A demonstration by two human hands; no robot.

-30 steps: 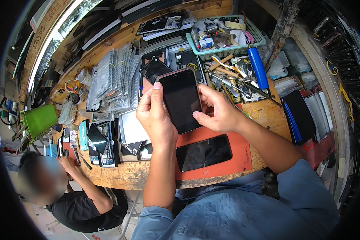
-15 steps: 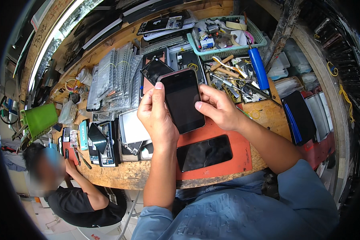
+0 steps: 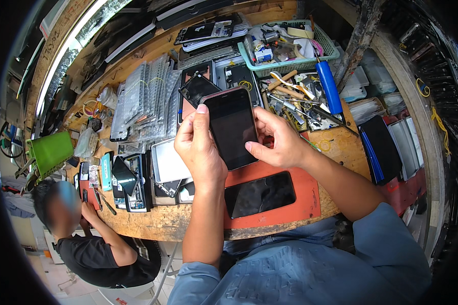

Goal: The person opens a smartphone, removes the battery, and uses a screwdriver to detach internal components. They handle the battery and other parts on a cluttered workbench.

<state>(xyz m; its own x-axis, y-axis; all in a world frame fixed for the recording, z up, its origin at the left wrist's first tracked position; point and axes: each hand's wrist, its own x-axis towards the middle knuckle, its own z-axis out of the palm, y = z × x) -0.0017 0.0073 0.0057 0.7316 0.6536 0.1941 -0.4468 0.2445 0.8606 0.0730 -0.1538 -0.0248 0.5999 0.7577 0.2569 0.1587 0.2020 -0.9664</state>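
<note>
Workbench: wooden, worn along the near edge
Orange mat: under a dark phone, likely cushioning it
Held phone: above the mat, probably tilted for viewing
Left hand: grips its left edge
Right hand: pinches its right edge, seemingly steadying it

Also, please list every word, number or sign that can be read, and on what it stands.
Wording is not copied here, only located.
Wooden beam: dark written marks.
Teal box: pale lettering, too small to read.
Blue-and-white pack in the basket: too small.
Pale seat: red print, blurred.
Blue shirt: raised letter-like shapes, unclear.
Held phone: dark screen, no writing visible.
</note>
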